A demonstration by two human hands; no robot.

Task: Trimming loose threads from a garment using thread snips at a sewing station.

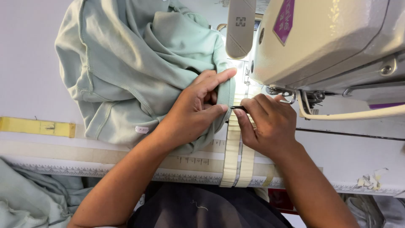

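Observation:
A pale green garment (126,63) lies bunched on the white sewing table (29,63), its ribbed edge (227,90) running toward the needle area. My left hand (196,107) grips this ribbed edge, index finger stretched along it and thumb pressed below. My right hand (265,124) sits just right of it, pinching a thin dark pointed tool (238,108) whose tip touches the fabric by my left thumb. The cream sewing machine (329,42) head hangs over the right side, directly above my right hand.
Cream tape strips (238,160) run down the table under my hands, crossing a printed ruler strip (84,171) along the front edge. A yellow tape patch (38,126) is at left. More pale green fabric (29,198) is heaped at lower left; paper scraps (371,180) lie at right.

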